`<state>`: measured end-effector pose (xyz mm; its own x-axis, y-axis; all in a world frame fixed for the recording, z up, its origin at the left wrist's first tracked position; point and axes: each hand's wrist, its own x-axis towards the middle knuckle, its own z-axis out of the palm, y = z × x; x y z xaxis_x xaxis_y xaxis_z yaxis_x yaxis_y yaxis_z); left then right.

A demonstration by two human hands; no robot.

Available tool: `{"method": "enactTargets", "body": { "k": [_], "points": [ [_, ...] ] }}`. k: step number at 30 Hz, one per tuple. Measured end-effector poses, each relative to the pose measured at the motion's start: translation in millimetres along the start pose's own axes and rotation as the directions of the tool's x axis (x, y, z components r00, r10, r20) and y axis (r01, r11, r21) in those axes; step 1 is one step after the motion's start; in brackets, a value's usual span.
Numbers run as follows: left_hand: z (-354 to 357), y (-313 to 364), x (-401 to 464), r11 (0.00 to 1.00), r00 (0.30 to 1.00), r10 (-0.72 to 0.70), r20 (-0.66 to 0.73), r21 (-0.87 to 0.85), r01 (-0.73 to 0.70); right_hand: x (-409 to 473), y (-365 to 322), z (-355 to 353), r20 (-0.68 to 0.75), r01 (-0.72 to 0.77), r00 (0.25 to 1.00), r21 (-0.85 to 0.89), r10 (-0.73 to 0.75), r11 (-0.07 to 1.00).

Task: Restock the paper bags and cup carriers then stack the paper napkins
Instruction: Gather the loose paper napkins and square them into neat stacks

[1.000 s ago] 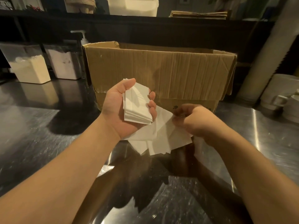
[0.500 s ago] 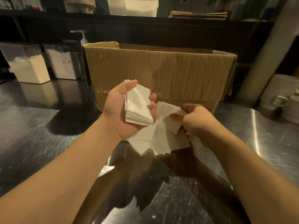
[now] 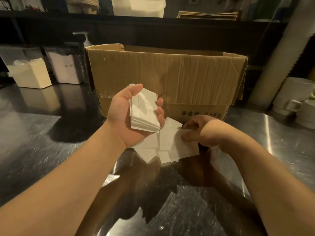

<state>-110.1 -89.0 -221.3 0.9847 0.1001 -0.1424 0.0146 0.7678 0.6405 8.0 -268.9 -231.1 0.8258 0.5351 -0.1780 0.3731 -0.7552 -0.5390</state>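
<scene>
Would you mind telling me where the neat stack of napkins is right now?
In the head view, the napkin stack sits in the left hand, held up just left of centre in front of the cardboard box, above the loose napkins.

A cardboard box (image 3: 163,77) blocks the way ahead; bare steel counter (image 3: 34,142) lies left.

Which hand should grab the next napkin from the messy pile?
Probably the right hand. Its fingers already pinch a loose napkin on the pile, while the left hand is full, cradling the neat stack.
</scene>
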Motion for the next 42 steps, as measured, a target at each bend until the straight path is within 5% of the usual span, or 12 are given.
{"method": "enactTargets", "body": {
  "k": [12, 26, 32, 37, 42],
  "points": [
    [0, 0, 1, 1.000, 1.000, 0.003, -0.010, 0.026, -0.002, -2, 1, -1, 0.058, 0.043, 0.998, -0.086, -0.038, 0.995],
    [-1, -1, 2, 1.000, 1.000, 0.001, -0.017, 0.027, -0.001, -14, -4, -8, 0.007, 0.051, 0.999, 0.156, -0.053, 0.986],
    [-1, 1, 2, 0.994, 0.998, 0.041, -0.046, 0.105, -0.036, -23, 6, -26, 0.078, 0.179, 0.950, 0.657, -0.303, 0.733],
    [1, -2, 2, 0.984, 0.999, 0.016, -0.033, 0.179, -0.009, -28, 2, -23, 0.015, 0.313, 0.869, 0.758, -0.495, 0.573],
    [8, -18, 0, 0.935, 0.999, -0.030, 0.022, 0.353, 0.021, -30, -15, -5, -0.219, 0.446, 0.873, 0.720, -0.436, 0.531]
  ]
}}
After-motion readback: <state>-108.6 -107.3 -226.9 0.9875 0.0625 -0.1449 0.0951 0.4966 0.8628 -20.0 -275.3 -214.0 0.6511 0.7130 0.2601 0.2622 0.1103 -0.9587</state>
